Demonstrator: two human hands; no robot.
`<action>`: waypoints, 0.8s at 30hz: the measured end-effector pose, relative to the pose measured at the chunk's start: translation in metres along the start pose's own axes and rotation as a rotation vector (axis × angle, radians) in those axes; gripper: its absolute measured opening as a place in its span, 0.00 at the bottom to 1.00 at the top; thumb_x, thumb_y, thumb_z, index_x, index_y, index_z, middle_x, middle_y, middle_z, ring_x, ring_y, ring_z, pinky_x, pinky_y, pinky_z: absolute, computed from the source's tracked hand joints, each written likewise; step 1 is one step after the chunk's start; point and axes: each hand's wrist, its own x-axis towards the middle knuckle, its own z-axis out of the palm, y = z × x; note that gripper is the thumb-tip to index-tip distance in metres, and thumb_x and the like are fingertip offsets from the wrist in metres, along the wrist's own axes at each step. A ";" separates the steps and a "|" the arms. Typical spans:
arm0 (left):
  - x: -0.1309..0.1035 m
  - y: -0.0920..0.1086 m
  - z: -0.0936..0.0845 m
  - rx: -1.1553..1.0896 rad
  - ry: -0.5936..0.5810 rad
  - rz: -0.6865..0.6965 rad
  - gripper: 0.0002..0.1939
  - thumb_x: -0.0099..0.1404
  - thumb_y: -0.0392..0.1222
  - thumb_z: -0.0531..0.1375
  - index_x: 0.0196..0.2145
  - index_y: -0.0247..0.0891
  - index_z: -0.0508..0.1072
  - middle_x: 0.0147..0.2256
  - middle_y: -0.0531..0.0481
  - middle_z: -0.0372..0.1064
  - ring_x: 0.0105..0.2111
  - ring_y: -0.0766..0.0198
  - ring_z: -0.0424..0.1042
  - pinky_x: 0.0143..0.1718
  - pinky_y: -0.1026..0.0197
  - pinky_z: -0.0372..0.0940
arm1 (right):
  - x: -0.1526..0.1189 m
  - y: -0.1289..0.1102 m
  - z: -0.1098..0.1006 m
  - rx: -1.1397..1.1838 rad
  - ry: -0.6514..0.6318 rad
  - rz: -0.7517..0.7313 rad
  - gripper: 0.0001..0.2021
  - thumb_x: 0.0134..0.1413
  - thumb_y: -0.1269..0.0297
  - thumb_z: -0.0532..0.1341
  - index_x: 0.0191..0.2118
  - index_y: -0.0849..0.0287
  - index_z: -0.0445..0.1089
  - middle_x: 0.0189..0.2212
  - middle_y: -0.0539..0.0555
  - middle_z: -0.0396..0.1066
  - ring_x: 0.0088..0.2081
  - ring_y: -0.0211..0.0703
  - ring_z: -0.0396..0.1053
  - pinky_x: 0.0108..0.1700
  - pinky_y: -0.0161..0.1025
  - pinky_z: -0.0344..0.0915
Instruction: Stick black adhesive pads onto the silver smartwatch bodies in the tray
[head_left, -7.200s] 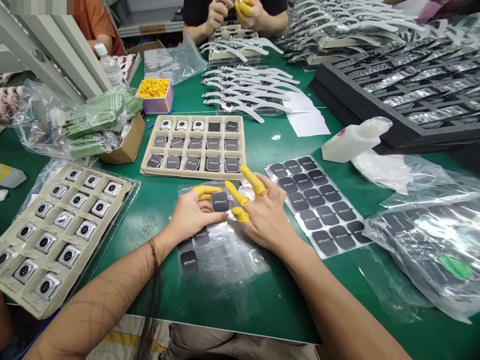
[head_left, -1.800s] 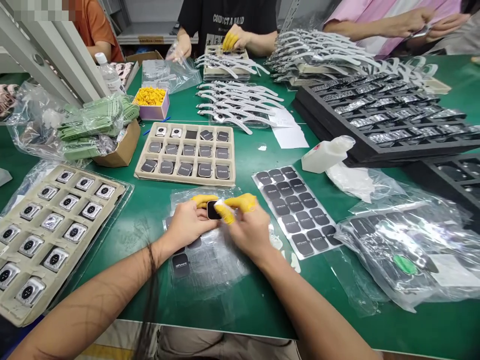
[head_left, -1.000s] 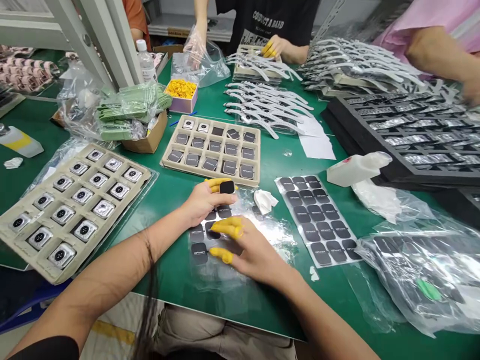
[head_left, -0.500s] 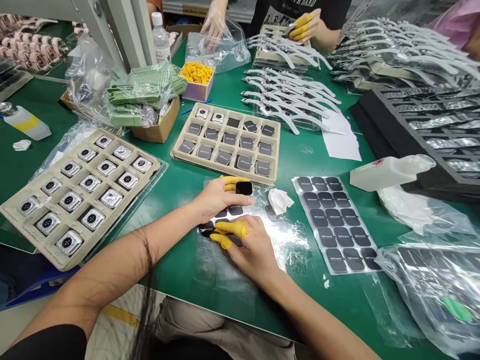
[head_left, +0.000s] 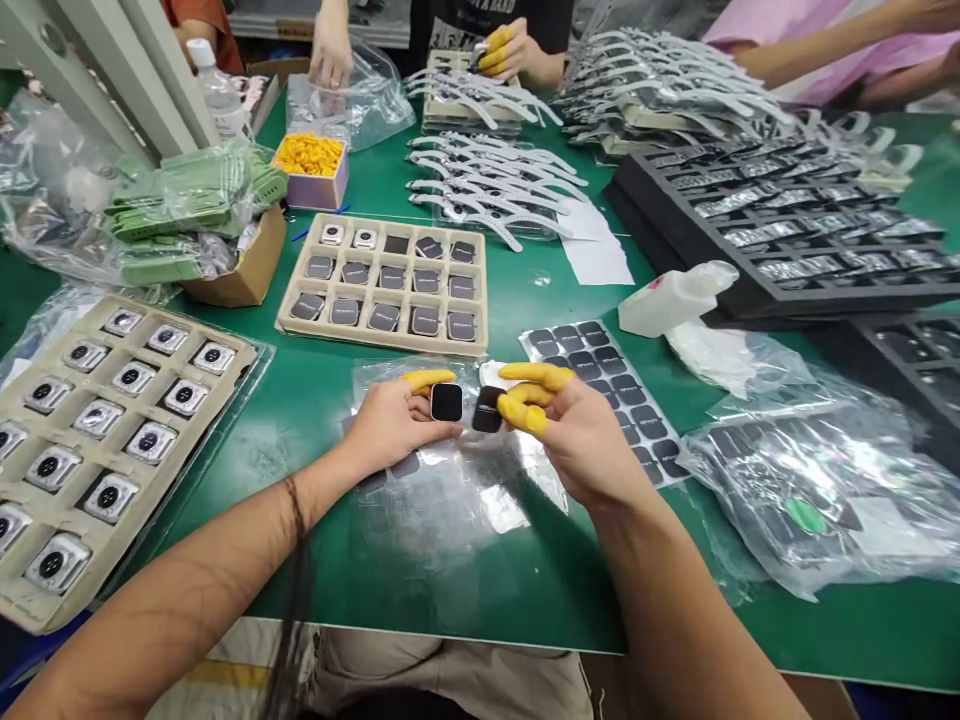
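Note:
My left hand (head_left: 386, 425) grips a smartwatch case (head_left: 447, 402) by its sides, its dark screen facing me. Just right of it, my right hand (head_left: 589, 430) pinches a black square screen sticker (head_left: 487, 410) with printed pale lettering between yellow-covered fingertips. A narrow gap separates sticker and watch. Beneath both hands lies clear plastic film (head_left: 442, 540), partly covering dark stickers near my left wrist. Behind my right hand is a sheet of similar black stickers (head_left: 628, 388). Crumpled white tissue (head_left: 491, 374) is partly hidden by my right fingers.
A beige tray (head_left: 382, 343) ahead holds watches, most covered with black stickers. Another tray (head_left: 161, 480) at left holds watches back side up. Also around are a white bottle (head_left: 667, 300), a plastic-wrapped pack (head_left: 795, 500), black foam trays (head_left: 675, 235) and a co-worker's hands (head_left: 506, 55) across the table.
My right hand has lifted a black sticker from the film and moved right and up beside the watch. My left hand still holds the watch. The view has swung right.

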 end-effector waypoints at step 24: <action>-0.004 -0.001 0.006 0.402 0.068 0.196 0.07 0.53 0.38 0.68 0.33 0.39 0.81 0.21 0.55 0.75 0.29 0.60 0.77 0.30 0.62 0.65 | 0.007 0.023 0.025 0.212 0.013 0.286 0.19 0.34 0.56 0.78 0.33 0.59 0.77 0.30 0.51 0.76 0.32 0.40 0.73 0.38 0.39 0.72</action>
